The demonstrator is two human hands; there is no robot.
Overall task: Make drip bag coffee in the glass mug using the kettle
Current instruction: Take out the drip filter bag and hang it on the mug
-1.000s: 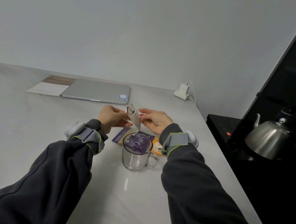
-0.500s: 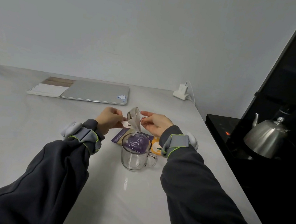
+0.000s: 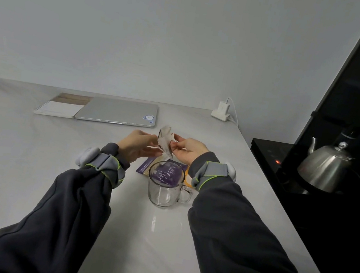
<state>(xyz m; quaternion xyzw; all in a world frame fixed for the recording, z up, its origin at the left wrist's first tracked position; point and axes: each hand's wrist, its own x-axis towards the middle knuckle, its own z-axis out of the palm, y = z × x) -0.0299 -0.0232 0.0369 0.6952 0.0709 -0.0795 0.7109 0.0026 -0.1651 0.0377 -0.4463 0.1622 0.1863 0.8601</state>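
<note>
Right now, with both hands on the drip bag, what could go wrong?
1. Left hand and right hand pinch the thin drip bag beyond the mug, not over it; a rough tear could spill grounds on the table.
2. The right wrist sits close to the mug handle and could knock it.
3. The kettle stands on a hob with a red light lit; it may be hot.

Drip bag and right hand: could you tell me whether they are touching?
Touching. The head view shows the right hand pinching the drip bag.

White table [image 3: 29,159], glass mug [image 3: 164,188] beside purple packet [image 3: 143,167], closed laptop [image 3: 119,111] just beside spiral notebook [image 3: 61,108], charger [image 3: 222,111] at back edge
</note>
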